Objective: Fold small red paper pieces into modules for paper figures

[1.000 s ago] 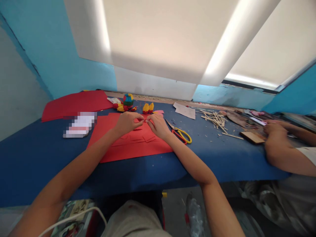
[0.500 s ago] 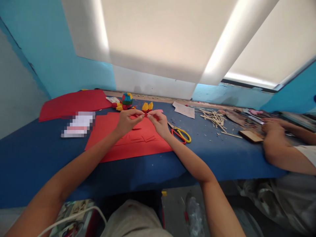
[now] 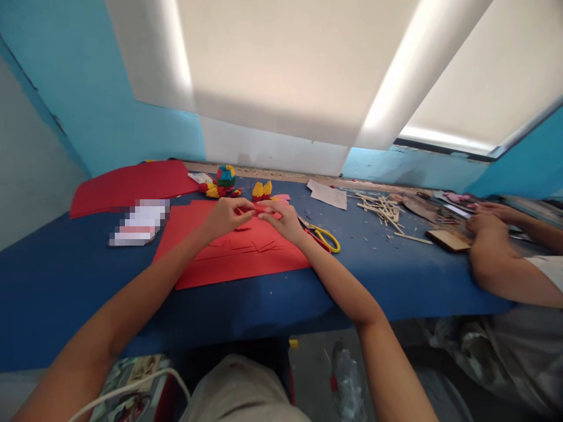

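Between my fingertips is a small red paper piece (image 3: 260, 208), pinched by my left hand (image 3: 229, 217) and my right hand (image 3: 284, 220). Both hands are closed over large red sheets (image 3: 237, 269) lying on the blue table. Several small cut red paper pieces (image 3: 264, 246) and a dark red folded strip (image 3: 243, 229) rest on the sheets. Scissors (image 3: 325, 237) with red and yellow handles lie right of my right hand. Behind my hands stand yellow folded-paper pieces (image 3: 262, 190) and a multicoloured folded-paper figure (image 3: 225, 179).
More red sheets (image 3: 132, 184) and a blurred-out white item (image 3: 139, 223) are at left. To the right lie a grey paper (image 3: 328, 194), thin wooden sticks (image 3: 382, 211) and a wooden block (image 3: 447, 240). Another person's hands (image 3: 488, 220) work at far right.
My fingertips have shifted slightly, and more of the red piece shows between them. My right hand's fingers reach further left. The other person's hands have moved a little.
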A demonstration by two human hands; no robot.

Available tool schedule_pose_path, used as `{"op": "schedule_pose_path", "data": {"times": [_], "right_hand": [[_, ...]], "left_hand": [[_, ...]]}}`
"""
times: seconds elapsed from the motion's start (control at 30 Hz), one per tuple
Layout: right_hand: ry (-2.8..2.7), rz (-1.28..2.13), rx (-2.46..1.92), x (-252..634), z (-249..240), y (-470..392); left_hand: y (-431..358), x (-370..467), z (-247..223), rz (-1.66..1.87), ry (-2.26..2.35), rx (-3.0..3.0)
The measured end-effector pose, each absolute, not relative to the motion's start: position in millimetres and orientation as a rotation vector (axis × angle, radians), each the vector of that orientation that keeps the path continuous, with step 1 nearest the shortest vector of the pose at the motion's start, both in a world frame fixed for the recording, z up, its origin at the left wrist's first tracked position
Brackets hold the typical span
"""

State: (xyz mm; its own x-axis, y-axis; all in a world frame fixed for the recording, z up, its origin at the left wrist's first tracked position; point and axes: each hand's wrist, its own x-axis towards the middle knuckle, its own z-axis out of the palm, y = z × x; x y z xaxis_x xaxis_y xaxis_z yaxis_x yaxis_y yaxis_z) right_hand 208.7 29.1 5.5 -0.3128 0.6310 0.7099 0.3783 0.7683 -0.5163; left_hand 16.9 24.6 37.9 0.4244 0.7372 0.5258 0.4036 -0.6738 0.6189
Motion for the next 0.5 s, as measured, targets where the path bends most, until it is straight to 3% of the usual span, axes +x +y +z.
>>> {"op": "schedule_pose_path", "data": {"times": [0.27, 0.5], "right_hand": [[-2.036, -0.097, -0.774, 209.1, 4.8, 27.0], [-1.895, 0.219, -0.815, 200.9, 3.3, 26.2]], "left_hand": [[24.6, 18.0, 40.0, 1.149, 1.015, 2.151], [28.1, 15.9, 39.1, 1.197, 0.972, 2.081]]}}
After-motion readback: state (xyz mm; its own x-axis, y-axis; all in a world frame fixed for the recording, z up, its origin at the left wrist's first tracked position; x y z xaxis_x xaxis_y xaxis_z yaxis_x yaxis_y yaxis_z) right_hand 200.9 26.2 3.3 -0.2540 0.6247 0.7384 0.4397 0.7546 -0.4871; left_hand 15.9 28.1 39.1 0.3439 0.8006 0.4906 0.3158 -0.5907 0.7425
